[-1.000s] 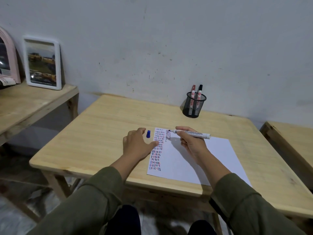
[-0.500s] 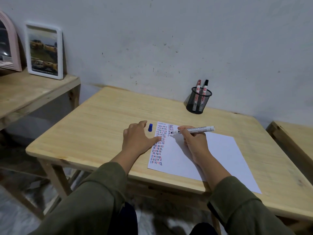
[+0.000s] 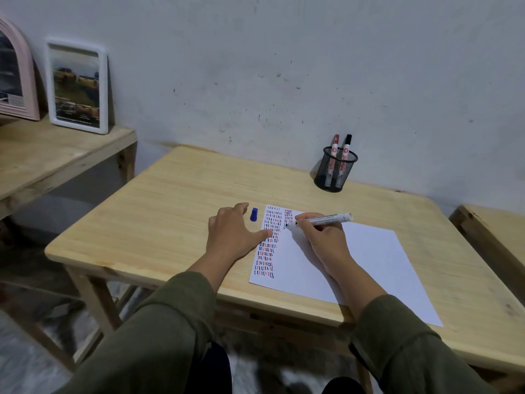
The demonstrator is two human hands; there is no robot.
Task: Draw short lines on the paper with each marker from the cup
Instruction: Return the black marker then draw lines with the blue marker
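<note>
A white sheet of paper (image 3: 366, 260) lies on the wooden table (image 3: 170, 211), its left part filled with rows of short red, blue and black lines. My right hand (image 3: 324, 237) grips an uncapped blue marker (image 3: 324, 219), whose tip touches the paper near the top of a second column of lines. My left hand (image 3: 233, 231) lies flat with spread fingers, the thumb pressing the paper's left edge. The marker's blue cap (image 3: 254, 214) rests on the table just left of the paper. A black mesh cup (image 3: 335, 172) at the back holds a red marker (image 3: 334, 143) and a black marker (image 3: 346, 143).
A lower wooden shelf (image 3: 56, 155) at the left carries a white picture frame (image 3: 78, 86) and a pink arched frame (image 3: 15, 75) leaning on the wall. Another wooden surface (image 3: 494, 231) stands at the right. The wall runs close behind the table.
The marker's tip has shifted slightly down the second column of lines, with my right hand still holding it. My left hand stays on the paper's edge. The view has tilted a little.
</note>
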